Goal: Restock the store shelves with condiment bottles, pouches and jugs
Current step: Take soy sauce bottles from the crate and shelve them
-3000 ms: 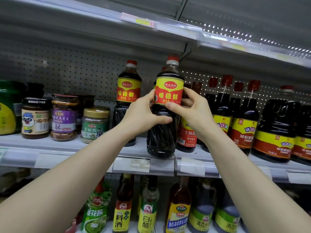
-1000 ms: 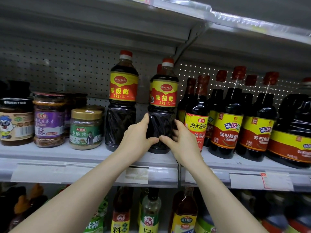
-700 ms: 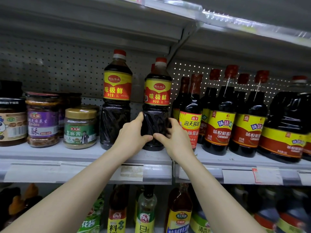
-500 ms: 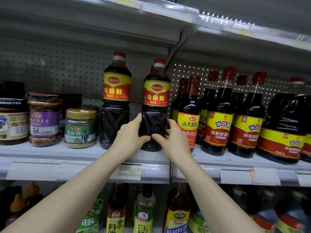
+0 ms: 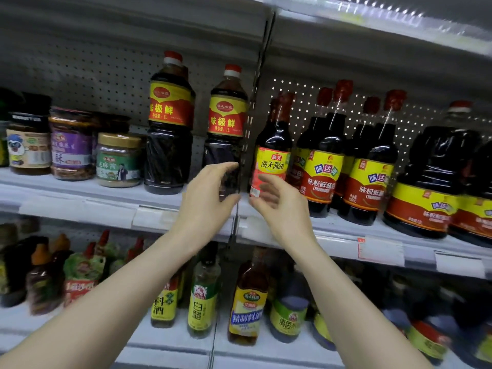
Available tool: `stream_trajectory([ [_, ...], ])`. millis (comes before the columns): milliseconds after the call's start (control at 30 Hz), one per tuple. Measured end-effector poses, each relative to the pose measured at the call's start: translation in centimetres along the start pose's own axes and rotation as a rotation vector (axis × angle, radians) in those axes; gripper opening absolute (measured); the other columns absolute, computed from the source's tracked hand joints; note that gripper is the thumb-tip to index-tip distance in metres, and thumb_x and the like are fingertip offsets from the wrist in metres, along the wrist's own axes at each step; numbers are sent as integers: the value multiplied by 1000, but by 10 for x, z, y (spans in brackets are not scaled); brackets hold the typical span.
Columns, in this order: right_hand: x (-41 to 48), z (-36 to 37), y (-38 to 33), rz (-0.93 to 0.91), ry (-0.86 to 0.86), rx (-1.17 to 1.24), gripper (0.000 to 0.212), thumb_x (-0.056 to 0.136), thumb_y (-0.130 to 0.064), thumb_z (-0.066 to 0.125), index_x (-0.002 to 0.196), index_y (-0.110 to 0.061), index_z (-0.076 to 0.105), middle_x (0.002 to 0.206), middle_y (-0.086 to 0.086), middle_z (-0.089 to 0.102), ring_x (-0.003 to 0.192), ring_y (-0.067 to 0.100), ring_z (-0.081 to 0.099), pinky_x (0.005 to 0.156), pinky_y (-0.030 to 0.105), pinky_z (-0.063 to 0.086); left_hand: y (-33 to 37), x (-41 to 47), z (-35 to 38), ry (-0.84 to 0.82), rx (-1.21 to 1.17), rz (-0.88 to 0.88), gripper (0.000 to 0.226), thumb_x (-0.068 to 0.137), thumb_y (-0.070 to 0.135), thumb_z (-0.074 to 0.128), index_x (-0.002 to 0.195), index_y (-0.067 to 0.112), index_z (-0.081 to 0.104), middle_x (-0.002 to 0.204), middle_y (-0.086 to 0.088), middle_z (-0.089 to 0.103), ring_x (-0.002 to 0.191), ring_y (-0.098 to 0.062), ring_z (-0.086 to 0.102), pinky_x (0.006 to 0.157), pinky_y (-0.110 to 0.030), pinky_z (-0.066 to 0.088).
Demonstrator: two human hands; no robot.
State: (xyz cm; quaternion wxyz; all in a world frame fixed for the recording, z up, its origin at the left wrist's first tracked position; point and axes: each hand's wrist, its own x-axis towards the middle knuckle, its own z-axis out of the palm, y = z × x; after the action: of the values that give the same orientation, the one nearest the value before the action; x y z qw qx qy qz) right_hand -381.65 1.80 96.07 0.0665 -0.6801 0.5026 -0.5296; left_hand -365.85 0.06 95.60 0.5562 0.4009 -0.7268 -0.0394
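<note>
Hovering before soy sauce bottle (image 5: 227, 121): left hand (image 5: 207, 203), right hand (image 5: 283, 211), fingers (image 5: 221, 170) loosely spread, gripping nothing.

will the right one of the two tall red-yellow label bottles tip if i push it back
Likely heavy: the soy bottle looks full of dark liquid to its neck. Tall and narrow, so a high push might tip it; a low push should slide it along the shelf.
</note>
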Motion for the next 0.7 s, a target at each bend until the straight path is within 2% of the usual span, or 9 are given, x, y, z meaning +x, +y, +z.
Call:
stream_trajectory([
  [67, -14, -19, 8, -9, -1, 16, 49, 90, -15, 75, 136, -23, 60, 118, -14, 66, 107, 2, 64, 91, 20, 53, 13, -15, 16, -11, -44, 6, 55, 84, 8, 74, 135, 20, 56, 128, 3, 59, 115, -14, 59, 101, -38, 50],
  [167, -38, -48, 26, -22, -17, -9, 46, 91, -16, 73, 135, -27, 61, 116, -20, 62, 105, -2, 61, 88, 15, 50, 33, -38, 41, -9, -100, 1, 50, 86, 10, 72, 132, 24, 57, 124, 9, 57, 112, -7, 58, 97, -32, 53],
  [233, -57, -71, 40, -30, -14, -30, 45, 92, -17, 72, 134, -27, 61, 120, -18, 63, 107, 1, 62, 90, 20, 52, 49, -55, 62, -15, -139, -7, 46, 87, 11, 71, 129, 24, 58, 122, 11, 59, 110, -6, 59, 96, -32, 53],
  [300, -75, -92, 55, -27, -12, -40, 43, 92, -16, 72, 133, -26, 63, 125, -11, 67, 111, 7, 64, 95, 32, 55, 63, -70, 81, -28, -157, -16, 45, 87, 11, 70, 128, 23, 59, 121, 8, 61, 108, -5, 61, 95, -32, 54],
  [367, -95, -112, 74, 1, -15, -31, 42, 91, -15, 72, 131, -26, 64, 123, -9, 69, 109, 9, 66, 96, 38, 56, 80, -88, 102, -52, -148, -24, 46, 85, 10, 72, 128, 22, 60, 119, 7, 63, 106, -5, 63, 94, -32, 55],
  [467, -131, -144, 106, 44, -3, -49, 42, 89, -13, 75, 128, -25, 66, 115, -10, 71, 103, 7, 67, 94, 38, 56, 105, -120, 135, -107, -123, -37, 48, 83, 10, 74, 128, 20, 61, 119, 7, 64, 104, -5, 63, 93, -30, 55],
  [600, -173, -177, 140, 93, -35, -54, 44, 88, -14, 76, 130, -21, 66, 120, -6, 71, 108, 9, 67, 95, 39, 56, 132, -159, 174, -172, -115, -74, 49, 81, 9, 75, 127, 16, 61, 120, 3, 64, 106, -10, 64, 93, -34, 55],
  [700, -205, -199, 164, 132, -64, -75, 42, 88, -14, 75, 129, -17, 66, 121, -4, 71, 108, 12, 67, 95, 40, 55, 147, -192, 203, -228, -132, -148, 47, 81, 9, 76, 126, 14, 62, 118, 3, 64, 103, -8, 65, 90, -31, 55],
])
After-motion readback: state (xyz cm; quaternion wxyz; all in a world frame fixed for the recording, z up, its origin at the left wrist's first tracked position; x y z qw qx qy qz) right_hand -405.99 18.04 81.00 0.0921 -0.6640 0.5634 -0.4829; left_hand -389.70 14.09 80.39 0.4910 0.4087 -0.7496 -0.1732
